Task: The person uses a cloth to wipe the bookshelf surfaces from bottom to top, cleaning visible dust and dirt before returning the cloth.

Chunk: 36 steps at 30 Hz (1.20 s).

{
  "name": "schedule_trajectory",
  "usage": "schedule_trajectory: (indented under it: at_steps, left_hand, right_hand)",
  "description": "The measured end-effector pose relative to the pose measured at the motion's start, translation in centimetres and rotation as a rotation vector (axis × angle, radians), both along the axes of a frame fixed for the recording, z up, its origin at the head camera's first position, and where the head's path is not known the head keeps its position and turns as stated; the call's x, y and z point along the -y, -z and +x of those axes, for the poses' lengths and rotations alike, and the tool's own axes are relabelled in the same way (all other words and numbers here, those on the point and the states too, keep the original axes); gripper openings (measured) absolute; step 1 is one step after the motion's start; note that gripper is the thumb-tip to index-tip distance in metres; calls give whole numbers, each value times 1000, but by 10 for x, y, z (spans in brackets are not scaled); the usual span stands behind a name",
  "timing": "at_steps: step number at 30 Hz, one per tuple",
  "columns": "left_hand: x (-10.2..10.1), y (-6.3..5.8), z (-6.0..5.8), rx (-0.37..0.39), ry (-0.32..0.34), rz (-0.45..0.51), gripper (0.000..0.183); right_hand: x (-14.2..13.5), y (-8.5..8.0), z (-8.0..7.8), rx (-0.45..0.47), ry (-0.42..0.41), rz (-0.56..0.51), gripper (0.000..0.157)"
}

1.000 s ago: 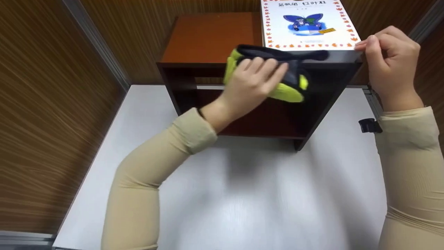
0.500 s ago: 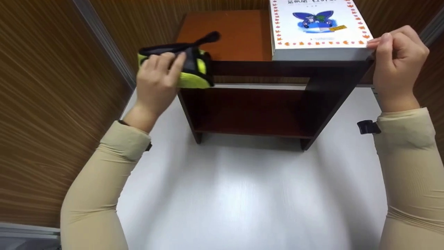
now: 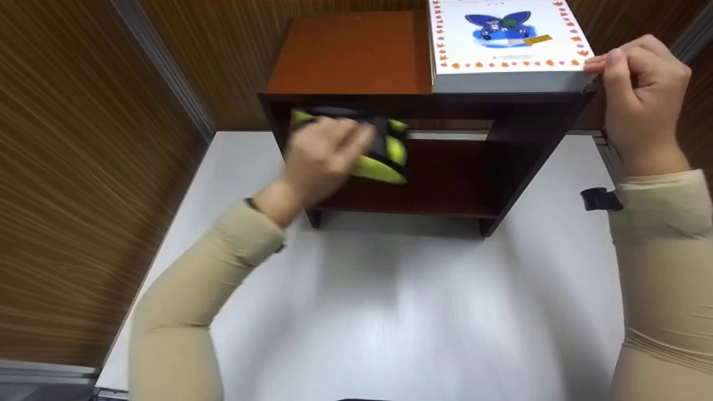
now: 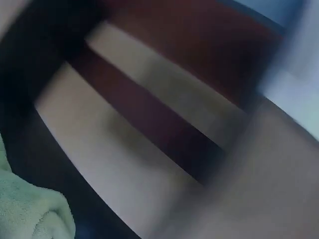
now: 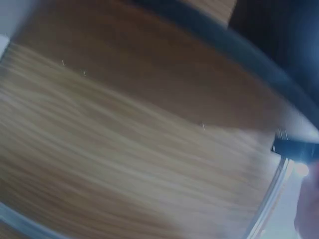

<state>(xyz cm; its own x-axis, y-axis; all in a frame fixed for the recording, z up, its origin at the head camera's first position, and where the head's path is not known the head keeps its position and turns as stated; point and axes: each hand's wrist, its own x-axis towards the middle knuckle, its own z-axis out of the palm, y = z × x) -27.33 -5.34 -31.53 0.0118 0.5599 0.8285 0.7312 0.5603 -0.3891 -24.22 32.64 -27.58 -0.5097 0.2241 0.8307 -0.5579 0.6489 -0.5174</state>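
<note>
In the head view my left hand [image 3: 328, 153], blurred, grips a black and lime-green cloth thing [image 3: 384, 150]. It is in front of the open upper part of a small dark red-brown shelf [image 3: 345, 53]. The fingers curl over its black side, and the far part of the hand hides its left half. At the shelf's top right corner my right hand [image 3: 649, 100] has fingertips touching the corner of a white book [image 3: 501, 50]. Whether they pinch it cannot be seen. Pale green fleecy fabric [image 4: 35, 209] shows in the left wrist view.
The book tops a stack on the shelf's right half. A white tabletop [image 3: 356, 328] lies under the shelf. Wood-grain panels stand left [image 3: 78, 184] and behind. The right wrist view shows a wood-grain panel [image 5: 124, 124] up close.
My left hand carried the cloth thing left, past the shelf's left end, then back right and lower before the shelf front. My right hand stays at the book's corner. The camera view shifts slightly.
</note>
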Motion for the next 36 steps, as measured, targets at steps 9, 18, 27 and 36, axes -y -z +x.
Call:
schedule_trajectory:
  at_steps: [9,18,27,36]
  left_hand:
    - [-168,-5,33,-216,106,-254,33]
    - [-243,32,18,-99,-222,-607,52]
    - [-246,107,24,22,-301,-875,49]
    - [-247,185,40,64,-396,-1202,55]
  right_hand:
    - [-14,-24,19,167,-128,382,27]
    - [-13,-39,34,414,-72,514,22]
    - [-17,-43,41,380,-60,520,26]
    - [-14,-33,39,382,-63,464,22]
